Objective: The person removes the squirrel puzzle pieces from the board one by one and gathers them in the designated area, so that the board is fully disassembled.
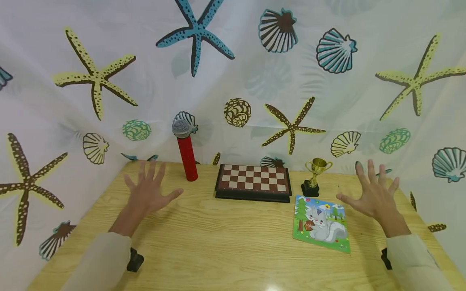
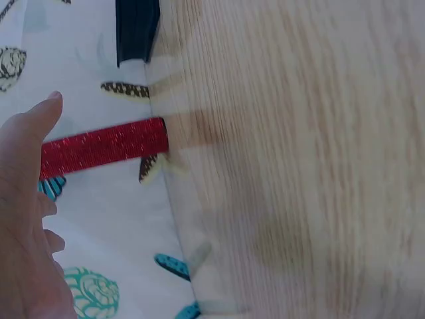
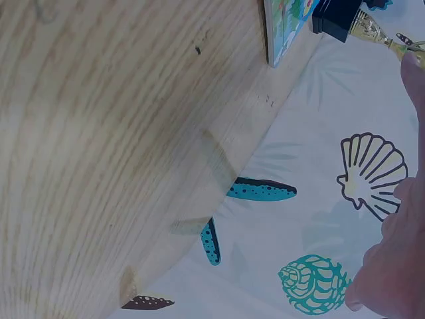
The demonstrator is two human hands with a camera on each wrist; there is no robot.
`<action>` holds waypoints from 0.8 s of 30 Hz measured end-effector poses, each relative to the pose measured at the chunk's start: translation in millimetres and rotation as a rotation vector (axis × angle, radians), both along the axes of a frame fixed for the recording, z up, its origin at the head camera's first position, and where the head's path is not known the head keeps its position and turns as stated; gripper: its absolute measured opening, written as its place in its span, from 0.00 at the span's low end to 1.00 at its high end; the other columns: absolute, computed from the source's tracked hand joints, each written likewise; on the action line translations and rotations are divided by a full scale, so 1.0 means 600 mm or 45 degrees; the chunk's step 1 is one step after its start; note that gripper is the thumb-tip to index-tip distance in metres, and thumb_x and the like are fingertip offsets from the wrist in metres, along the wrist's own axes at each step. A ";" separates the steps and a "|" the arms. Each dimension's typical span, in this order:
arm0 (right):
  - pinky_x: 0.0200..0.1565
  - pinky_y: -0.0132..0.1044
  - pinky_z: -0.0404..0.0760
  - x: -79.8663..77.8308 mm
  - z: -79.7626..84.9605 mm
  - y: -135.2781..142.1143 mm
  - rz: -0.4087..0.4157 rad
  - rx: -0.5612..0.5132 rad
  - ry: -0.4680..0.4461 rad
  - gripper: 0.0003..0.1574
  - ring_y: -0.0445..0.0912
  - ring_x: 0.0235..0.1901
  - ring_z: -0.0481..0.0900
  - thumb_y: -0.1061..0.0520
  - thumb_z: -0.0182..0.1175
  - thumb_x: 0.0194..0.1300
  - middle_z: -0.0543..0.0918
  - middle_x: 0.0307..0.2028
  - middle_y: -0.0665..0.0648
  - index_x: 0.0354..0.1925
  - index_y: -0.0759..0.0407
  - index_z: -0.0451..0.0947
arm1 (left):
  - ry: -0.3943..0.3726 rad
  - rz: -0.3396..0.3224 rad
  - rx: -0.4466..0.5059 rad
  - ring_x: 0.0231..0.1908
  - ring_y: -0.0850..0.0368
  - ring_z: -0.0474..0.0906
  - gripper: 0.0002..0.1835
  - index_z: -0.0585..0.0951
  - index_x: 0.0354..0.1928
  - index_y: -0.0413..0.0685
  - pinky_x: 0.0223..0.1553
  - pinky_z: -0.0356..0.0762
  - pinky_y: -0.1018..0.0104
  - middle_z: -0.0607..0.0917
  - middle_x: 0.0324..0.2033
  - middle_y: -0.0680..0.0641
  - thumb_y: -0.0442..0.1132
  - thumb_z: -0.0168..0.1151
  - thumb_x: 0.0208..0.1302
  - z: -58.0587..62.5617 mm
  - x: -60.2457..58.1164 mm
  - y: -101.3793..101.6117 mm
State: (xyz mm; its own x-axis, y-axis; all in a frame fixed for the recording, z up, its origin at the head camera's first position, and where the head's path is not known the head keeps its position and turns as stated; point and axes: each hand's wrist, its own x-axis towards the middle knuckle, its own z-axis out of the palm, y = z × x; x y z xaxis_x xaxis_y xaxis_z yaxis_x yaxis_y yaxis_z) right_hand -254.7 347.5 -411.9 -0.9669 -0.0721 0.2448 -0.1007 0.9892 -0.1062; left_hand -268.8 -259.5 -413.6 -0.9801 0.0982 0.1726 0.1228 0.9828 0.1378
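Observation:
My left hand (image 1: 146,190) is held over the left side of the table, fingers spread and holding nothing. Nearest to it stands a microphone (image 1: 187,155) with a red handle and grey mesh head, upright and apart from the hand. On the right, my right hand (image 1: 375,197) has its fingers spread too, with nothing in it. Beside that hand lies a picture board (image 1: 320,224) showing a grey squirrel. Behind the board is a small gold trophy cup (image 1: 317,167) on a black base. A brown-and-white chessboard (image 1: 253,180) with a black frame sits at the back middle.
The wooden table (image 1: 218,250) has a light grain. Along its back and sides hangs a white curtain (image 1: 225,81) printed with starfish and shells. Both sleeved wrists carry small black devices, one visible at the left wrist (image 1: 135,260).

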 end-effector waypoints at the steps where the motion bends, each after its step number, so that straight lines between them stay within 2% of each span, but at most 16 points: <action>1: 0.53 0.82 0.29 0.001 0.000 -0.001 0.006 0.001 -0.001 0.70 0.74 0.70 0.28 0.21 0.52 0.53 0.27 0.73 0.67 0.75 0.51 0.30 | 0.002 -0.010 0.003 0.72 0.31 0.28 0.55 0.49 0.74 0.43 0.56 0.26 0.19 0.44 0.73 0.32 0.75 0.47 0.56 0.001 0.003 0.007; 10: 0.54 0.81 0.26 0.025 0.000 -0.011 0.101 -0.032 -0.031 0.68 0.73 0.70 0.28 0.23 0.53 0.55 0.27 0.74 0.64 0.75 0.48 0.28 | 0.082 -0.103 -0.003 0.73 0.34 0.34 0.54 0.51 0.74 0.46 0.61 0.33 0.23 0.46 0.74 0.36 0.73 0.51 0.54 0.017 0.036 0.095; 14: 0.55 0.79 0.24 0.040 0.002 -0.019 0.144 -0.039 -0.036 0.68 0.72 0.70 0.27 0.25 0.55 0.55 0.26 0.74 0.62 0.75 0.50 0.30 | 0.101 -0.183 0.024 0.74 0.36 0.34 0.53 0.52 0.74 0.48 0.63 0.35 0.24 0.45 0.75 0.39 0.72 0.53 0.54 0.024 0.047 0.139; 20: 0.55 0.81 0.32 0.059 -0.003 -0.029 0.183 0.003 -0.070 0.68 0.71 0.71 0.31 0.24 0.55 0.54 0.31 0.75 0.62 0.75 0.52 0.33 | 0.109 -0.307 0.023 0.74 0.38 0.36 0.53 0.54 0.74 0.49 0.63 0.39 0.25 0.46 0.75 0.41 0.72 0.53 0.53 0.020 0.057 0.208; 24: 0.56 0.81 0.33 0.071 -0.008 -0.034 0.211 0.002 -0.099 0.68 0.71 0.71 0.34 0.24 0.57 0.53 0.36 0.75 0.65 0.75 0.53 0.36 | 0.066 -0.373 0.026 0.74 0.39 0.36 0.52 0.52 0.74 0.53 0.64 0.40 0.25 0.47 0.75 0.44 0.74 0.51 0.53 0.019 0.058 0.252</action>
State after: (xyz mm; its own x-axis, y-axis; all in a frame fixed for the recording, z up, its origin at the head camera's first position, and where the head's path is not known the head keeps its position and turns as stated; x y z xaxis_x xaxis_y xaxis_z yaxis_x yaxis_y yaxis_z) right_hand -212.3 326.8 -416.7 -0.9577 -0.2326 0.1696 -0.2541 0.9599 -0.1182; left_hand -233.8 -108.1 -402.3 -0.9004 0.3714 0.2263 0.4080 0.9017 0.1432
